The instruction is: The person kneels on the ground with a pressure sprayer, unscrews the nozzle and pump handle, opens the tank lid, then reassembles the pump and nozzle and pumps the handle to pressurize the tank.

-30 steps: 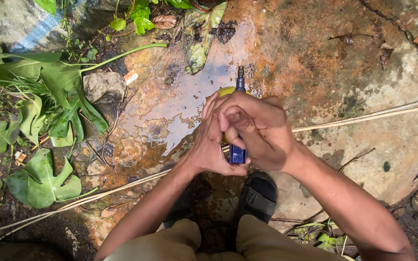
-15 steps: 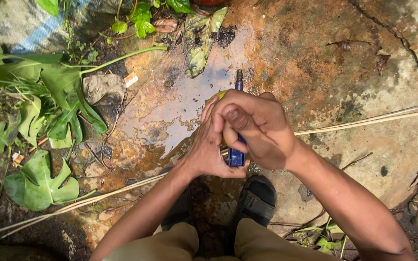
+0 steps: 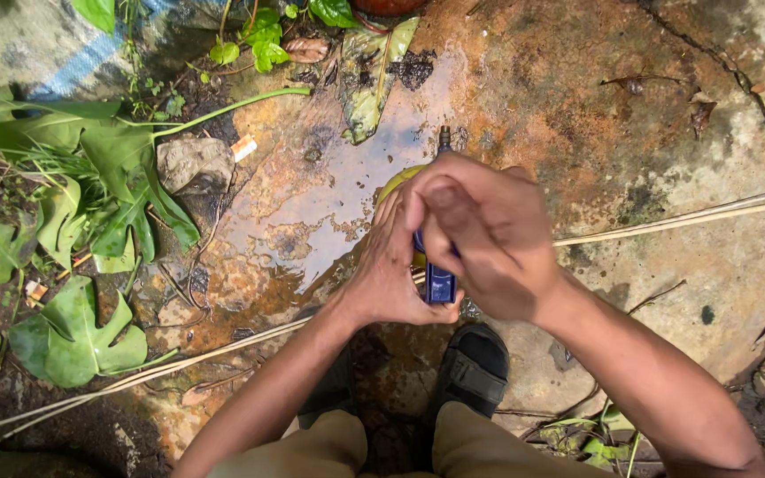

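Note:
Both my hands meet over the wet rock, in front of my knees. My left hand [image 3: 390, 281] cups a yellow-green rounded object [image 3: 395, 182], mostly hidden behind the fingers. My right hand [image 3: 492, 232] is closed over a slim tool with a blue handle [image 3: 440, 285]. The tool's dark narrow tip [image 3: 443, 138] sticks out past the fingers. The right hand is blurred by motion. The two hands touch each other around the tool.
A shallow puddle [image 3: 312, 221] lies on the rust-stained rock ahead of my hands. Large green leaves [image 3: 90, 168] and a stone [image 3: 192, 164] are at the left. A thin pale cord [image 3: 683, 217] runs across the ground. My sandalled foot [image 3: 475, 367] is below.
My right hand has shifted slightly over the blue tool and is now blurred. My left hand and the tool's tip stay nearly in place.

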Action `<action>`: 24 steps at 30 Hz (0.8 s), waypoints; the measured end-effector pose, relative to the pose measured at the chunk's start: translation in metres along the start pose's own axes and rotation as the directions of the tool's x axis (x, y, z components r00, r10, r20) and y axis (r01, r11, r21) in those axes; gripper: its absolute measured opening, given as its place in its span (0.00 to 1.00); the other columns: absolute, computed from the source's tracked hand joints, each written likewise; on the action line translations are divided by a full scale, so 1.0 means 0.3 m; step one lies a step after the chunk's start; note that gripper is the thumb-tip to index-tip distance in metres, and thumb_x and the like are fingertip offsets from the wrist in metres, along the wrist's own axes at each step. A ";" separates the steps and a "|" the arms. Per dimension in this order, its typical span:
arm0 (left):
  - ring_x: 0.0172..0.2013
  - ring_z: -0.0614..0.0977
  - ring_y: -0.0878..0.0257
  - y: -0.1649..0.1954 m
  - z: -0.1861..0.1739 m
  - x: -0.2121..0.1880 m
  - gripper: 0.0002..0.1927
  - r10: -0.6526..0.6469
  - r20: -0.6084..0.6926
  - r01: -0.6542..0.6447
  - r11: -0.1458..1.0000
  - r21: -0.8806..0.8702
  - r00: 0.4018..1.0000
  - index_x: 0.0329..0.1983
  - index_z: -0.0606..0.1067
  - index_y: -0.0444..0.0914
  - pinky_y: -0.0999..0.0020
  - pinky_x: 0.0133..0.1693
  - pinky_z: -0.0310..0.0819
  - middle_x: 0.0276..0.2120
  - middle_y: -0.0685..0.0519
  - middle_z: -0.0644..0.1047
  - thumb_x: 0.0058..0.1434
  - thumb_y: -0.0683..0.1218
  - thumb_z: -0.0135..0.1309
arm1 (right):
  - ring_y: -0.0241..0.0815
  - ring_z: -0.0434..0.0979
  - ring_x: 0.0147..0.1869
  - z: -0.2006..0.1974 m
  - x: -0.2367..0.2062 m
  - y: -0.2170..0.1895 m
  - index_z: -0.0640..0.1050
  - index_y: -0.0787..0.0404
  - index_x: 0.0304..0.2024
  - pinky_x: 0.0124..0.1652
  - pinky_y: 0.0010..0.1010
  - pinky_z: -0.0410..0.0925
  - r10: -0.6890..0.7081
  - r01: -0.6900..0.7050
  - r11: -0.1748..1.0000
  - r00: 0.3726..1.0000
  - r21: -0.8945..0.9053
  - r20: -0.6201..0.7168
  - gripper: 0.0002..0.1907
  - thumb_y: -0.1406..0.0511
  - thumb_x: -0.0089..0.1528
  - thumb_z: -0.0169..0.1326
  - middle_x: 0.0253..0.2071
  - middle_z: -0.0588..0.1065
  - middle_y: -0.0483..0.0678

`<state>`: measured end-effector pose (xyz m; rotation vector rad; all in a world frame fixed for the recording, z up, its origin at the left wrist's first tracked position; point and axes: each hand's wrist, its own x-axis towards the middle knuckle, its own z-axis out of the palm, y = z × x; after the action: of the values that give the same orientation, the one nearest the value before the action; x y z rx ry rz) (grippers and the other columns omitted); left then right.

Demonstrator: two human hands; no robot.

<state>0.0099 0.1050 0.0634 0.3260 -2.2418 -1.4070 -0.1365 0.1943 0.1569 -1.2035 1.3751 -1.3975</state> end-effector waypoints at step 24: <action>0.66 0.71 0.42 0.015 0.024 -0.057 0.51 0.119 -0.030 -0.117 0.992 0.056 0.992 0.68 0.61 0.41 0.45 0.71 0.59 0.63 0.41 0.68 0.41 0.54 0.71 | 0.31 0.69 0.19 0.018 0.017 -0.482 0.76 0.57 0.26 0.21 0.26 0.62 -0.041 0.092 0.969 0.974 -0.228 0.221 0.17 0.64 0.69 0.44 0.17 0.71 0.40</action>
<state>0.0212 0.1200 0.0603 0.2295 -2.2367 -1.2726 -0.1225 0.1984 0.3010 -1.5230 1.3864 -1.1310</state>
